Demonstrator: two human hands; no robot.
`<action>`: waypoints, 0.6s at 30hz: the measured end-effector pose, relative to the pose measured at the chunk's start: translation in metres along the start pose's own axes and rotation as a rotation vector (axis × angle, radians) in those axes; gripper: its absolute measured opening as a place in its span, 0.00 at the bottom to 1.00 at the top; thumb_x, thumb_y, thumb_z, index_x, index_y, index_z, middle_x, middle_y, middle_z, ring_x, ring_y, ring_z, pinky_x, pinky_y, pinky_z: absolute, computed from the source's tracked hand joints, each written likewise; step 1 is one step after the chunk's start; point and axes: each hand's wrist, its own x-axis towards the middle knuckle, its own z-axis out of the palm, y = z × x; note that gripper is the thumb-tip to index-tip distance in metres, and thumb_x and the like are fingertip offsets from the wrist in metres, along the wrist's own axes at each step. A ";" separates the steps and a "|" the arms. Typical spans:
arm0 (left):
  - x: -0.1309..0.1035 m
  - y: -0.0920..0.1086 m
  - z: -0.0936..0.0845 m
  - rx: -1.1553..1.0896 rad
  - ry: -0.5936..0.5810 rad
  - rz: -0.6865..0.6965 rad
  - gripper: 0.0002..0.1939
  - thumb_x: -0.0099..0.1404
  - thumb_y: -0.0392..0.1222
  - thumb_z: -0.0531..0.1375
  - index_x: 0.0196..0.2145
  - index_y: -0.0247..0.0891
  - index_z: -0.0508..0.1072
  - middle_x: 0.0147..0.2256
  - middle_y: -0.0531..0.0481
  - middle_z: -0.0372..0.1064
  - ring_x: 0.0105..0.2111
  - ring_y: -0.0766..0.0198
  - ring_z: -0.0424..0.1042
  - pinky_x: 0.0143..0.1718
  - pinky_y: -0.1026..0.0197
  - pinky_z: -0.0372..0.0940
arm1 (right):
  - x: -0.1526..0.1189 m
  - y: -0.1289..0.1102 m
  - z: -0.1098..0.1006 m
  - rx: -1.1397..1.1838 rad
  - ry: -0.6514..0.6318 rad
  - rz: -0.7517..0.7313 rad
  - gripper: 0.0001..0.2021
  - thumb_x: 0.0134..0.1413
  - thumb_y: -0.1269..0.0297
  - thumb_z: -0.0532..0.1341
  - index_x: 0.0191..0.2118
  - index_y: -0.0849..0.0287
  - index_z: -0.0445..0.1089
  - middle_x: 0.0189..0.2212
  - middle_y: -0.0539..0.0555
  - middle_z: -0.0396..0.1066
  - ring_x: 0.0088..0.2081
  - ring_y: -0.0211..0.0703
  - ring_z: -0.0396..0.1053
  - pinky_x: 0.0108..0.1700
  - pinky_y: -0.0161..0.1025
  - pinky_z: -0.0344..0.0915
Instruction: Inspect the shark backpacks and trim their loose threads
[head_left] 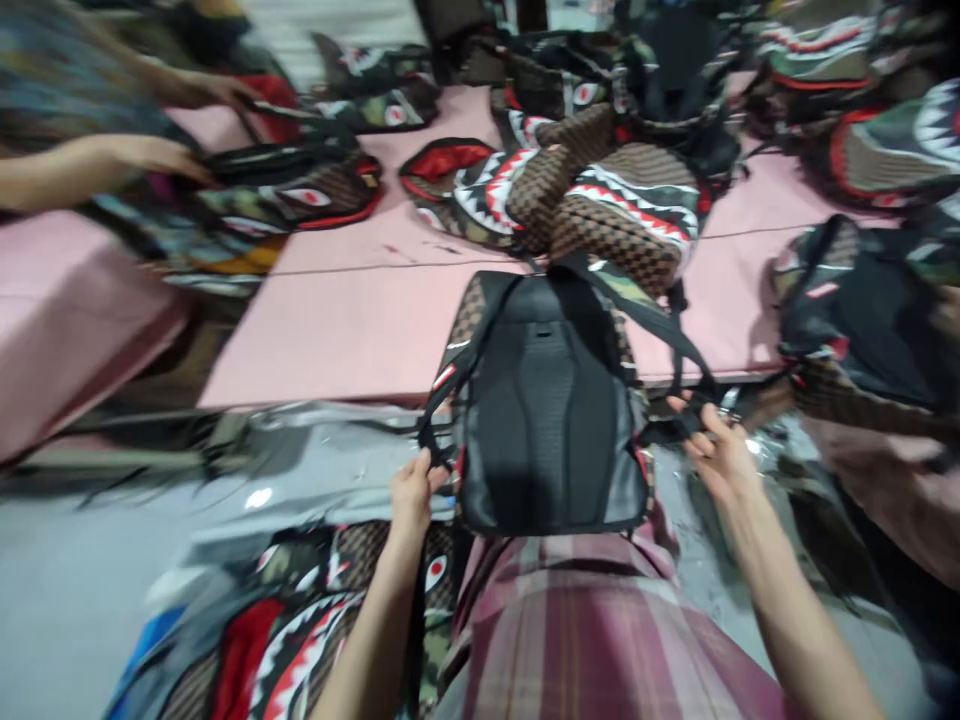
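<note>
Two hands, one backpack (544, 420), back panel up. It sits mid-view: upper part over the pink table (337, 330), lower part out past the near edge, just above the plaid cloth (585, 640).

Trouble spots as I read them, left to right. Left strap (474, 352): my hold is low and small, so a sharp tug could pull it free and swing the bag askew. Middle: much of the bag overhangs; if both holds loosened, its weight could tip it off the edge. Right strap (667, 325): it loops wide, its webbing bunched by the fingers, so a pull could twist or knot it. It also runs close to the neighbouring bag (885, 320) and could snag there.

Pose. Left hand (414, 495): beside the bag's lower corner, forearm rising from below, thumb and fingers closed on the strap's lower end. Right hand (724, 450): farther out from the bag and slightly higher, forearm slanting up and inward, palm partly turned up, fingers curled round dark webbing. Blur here; I cannot tell how firm that grip is. Arms spread, bag between them.
</note>
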 end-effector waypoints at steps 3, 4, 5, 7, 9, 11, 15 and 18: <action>0.012 0.020 -0.008 -0.206 -0.002 0.030 0.05 0.58 0.40 0.57 0.27 0.36 0.68 0.26 0.50 0.71 0.29 0.66 0.72 0.35 0.63 0.68 | 0.007 0.008 -0.003 -0.027 0.033 -0.008 0.15 0.41 0.60 0.67 0.37 0.62 0.69 0.37 0.60 0.74 0.13 0.21 0.41 0.13 0.26 0.44; 0.015 0.026 -0.010 -0.257 -0.023 0.036 0.05 0.60 0.38 0.56 0.28 0.36 0.69 0.28 0.49 0.72 0.31 0.65 0.73 0.37 0.62 0.68 | 0.010 0.010 -0.004 -0.030 0.040 -0.003 0.15 0.41 0.61 0.67 0.37 0.62 0.69 0.37 0.60 0.74 0.13 0.21 0.41 0.13 0.26 0.45; 0.017 0.032 -0.010 -0.299 -0.048 0.040 0.06 0.61 0.37 0.55 0.29 0.35 0.69 0.29 0.48 0.72 0.32 0.64 0.73 0.38 0.61 0.68 | 0.011 0.013 -0.004 -0.030 0.042 0.005 0.15 0.40 0.61 0.67 0.36 0.61 0.69 0.36 0.59 0.74 0.13 0.21 0.42 0.13 0.26 0.46; 0.019 0.039 -0.009 -0.361 -0.095 0.037 0.07 0.61 0.35 0.54 0.28 0.34 0.70 0.30 0.46 0.72 0.33 0.64 0.73 0.40 0.60 0.68 | 0.012 0.016 -0.003 -0.028 0.038 0.010 0.15 0.40 0.62 0.68 0.35 0.61 0.69 0.36 0.59 0.74 0.13 0.20 0.42 0.13 0.26 0.46; 0.018 0.040 -0.005 -0.403 -0.131 0.033 0.06 0.61 0.34 0.54 0.28 0.34 0.70 0.29 0.46 0.72 0.33 0.64 0.73 0.41 0.60 0.68 | 0.010 0.018 -0.002 -0.035 0.032 0.002 0.15 0.39 0.62 0.68 0.35 0.61 0.69 0.36 0.59 0.74 0.13 0.20 0.42 0.13 0.26 0.46; 0.016 0.039 -0.001 -0.431 -0.158 0.037 0.06 0.61 0.33 0.55 0.28 0.34 0.70 0.29 0.47 0.72 0.33 0.64 0.72 0.41 0.60 0.67 | 0.009 0.019 -0.002 -0.046 0.032 -0.010 0.15 0.39 0.62 0.68 0.34 0.61 0.68 0.36 0.59 0.74 0.13 0.20 0.42 0.13 0.27 0.46; 0.011 0.041 0.000 -0.454 -0.202 0.056 0.06 0.61 0.35 0.55 0.28 0.34 0.70 0.29 0.46 0.72 0.32 0.64 0.73 0.39 0.60 0.68 | 0.010 0.022 -0.008 -0.053 0.058 -0.021 0.14 0.38 0.62 0.69 0.27 0.61 0.63 0.35 0.56 0.73 0.13 0.21 0.42 0.12 0.27 0.47; 0.006 0.044 -0.002 -0.462 -0.229 0.082 0.04 0.59 0.36 0.58 0.28 0.33 0.70 0.29 0.46 0.72 0.30 0.64 0.73 0.38 0.59 0.68 | 0.014 0.029 -0.016 -0.075 0.076 -0.018 0.17 0.36 0.62 0.70 0.24 0.60 0.58 0.28 0.50 0.72 0.13 0.22 0.43 0.12 0.27 0.48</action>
